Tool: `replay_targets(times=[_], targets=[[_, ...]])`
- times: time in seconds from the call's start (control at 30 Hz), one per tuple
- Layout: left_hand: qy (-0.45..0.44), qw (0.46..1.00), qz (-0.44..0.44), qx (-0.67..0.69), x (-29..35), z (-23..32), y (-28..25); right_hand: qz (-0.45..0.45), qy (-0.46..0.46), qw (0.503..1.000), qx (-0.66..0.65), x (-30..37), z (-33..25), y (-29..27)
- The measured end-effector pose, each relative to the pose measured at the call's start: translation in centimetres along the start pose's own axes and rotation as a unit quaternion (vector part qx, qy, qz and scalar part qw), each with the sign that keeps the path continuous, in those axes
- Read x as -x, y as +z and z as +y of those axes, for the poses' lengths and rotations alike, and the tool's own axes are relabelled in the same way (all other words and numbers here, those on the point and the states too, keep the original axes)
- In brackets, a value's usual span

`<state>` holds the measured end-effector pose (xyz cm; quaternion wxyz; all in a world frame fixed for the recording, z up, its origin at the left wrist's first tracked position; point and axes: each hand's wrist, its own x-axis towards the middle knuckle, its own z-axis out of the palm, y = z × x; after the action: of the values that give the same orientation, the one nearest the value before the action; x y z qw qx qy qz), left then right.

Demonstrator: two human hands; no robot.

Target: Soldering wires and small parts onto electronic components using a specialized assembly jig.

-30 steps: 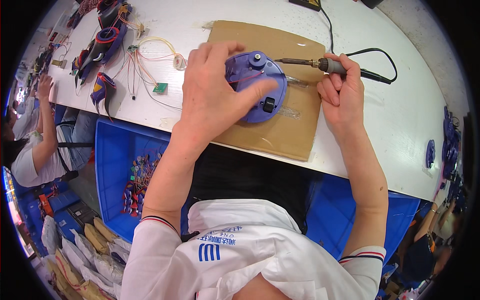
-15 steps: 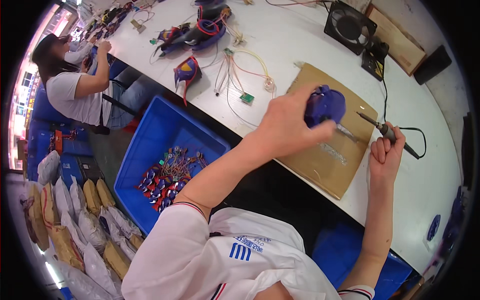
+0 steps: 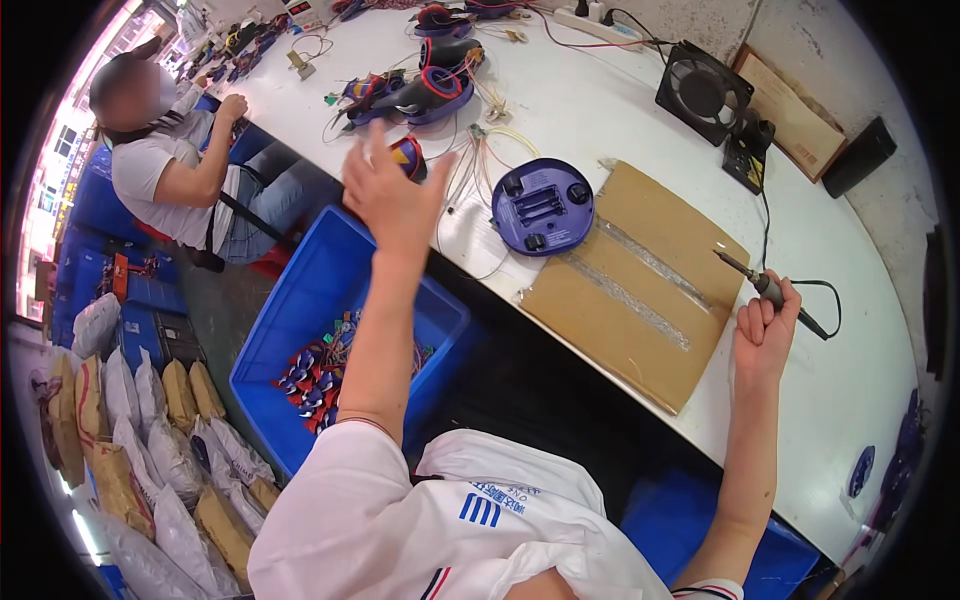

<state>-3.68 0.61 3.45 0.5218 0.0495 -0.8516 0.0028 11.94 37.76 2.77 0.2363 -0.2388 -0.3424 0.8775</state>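
Observation:
My right hand (image 3: pixel 765 325) is closed round the handle of a soldering iron (image 3: pixel 768 290), its metal tip pointing up and left above the right side of a cardboard sheet (image 3: pixel 640 285). My left hand (image 3: pixel 395 200) has its fingers spread and holds nothing. It reaches over the table's front edge, beside a small purple, red and yellow plastic part (image 3: pixel 407 155) that it partly covers; I cannot tell whether they touch. A round purple plastic base (image 3: pixel 568 235) with black wheels and a battery-like compartment lies across the cardboard's left edge. Thin wires (image 3: pixel 490 160) spread left of it.
Black and purple assemblies (image 3: pixel 440 95) with wires stand farther back. A black fan (image 3: pixel 700 88) and a power strip (image 3: pixel 595 27) sit at the wall. Left below the table, a blue bin (image 3: pixel 262 385) holds wired parts. A co-worker (image 3: pixel 165 170) sits at the far left, near packed bags (image 3: pixel 165 455).
My left hand has let go of the round purple base, now on the cardboard's left edge, and moved left to the small coloured part. The right hand with the soldering iron has barely moved.

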Motion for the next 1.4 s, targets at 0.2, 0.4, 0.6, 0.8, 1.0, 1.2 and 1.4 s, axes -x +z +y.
replay_targets(times=[0.2, 0.4, 0.6, 0.8, 1.0, 1.2, 1.4], targets=[[-0.153, 0.936, -0.171, 0.266, -0.2, -2.0, 1.2, 0.012, 0.005, 1.000, 0.006, 0.2, 0.1, 0.4], [0.053, 0.884, -0.152, 0.440, 1.2, 6.3, -4.4, 0.007, -0.002, 1.000, 0.003, 0.5, 0.2, 0.8], [0.117, 0.914, -0.218, 0.322, 2.4, 7.1, -4.0, 0.027, 0.002, 1.000, 0.000, 0.6, -0.1, 1.0], [0.044, 0.938, -0.243, 0.242, -0.4, 3.7, 1.3, 0.014, 0.016, 1.000, 0.014, 0.8, -0.2, 0.7], [-0.009, 0.928, -0.241, 0.284, -2.9, -0.1, 7.8, 0.010, 0.036, 0.999, 0.022, 1.1, 0.4, 0.9], [0.016, 0.936, -0.238, 0.257, -5.1, 0.8, 14.5, -0.003, 0.052, 0.999, -0.016, 0.7, -0.2, -1.1], [0.270, 0.939, 0.164, -0.137, -8.9, -5.0, 21.6, -0.067, -0.024, 0.989, 0.126, -1.7, 2.7, -1.0]])
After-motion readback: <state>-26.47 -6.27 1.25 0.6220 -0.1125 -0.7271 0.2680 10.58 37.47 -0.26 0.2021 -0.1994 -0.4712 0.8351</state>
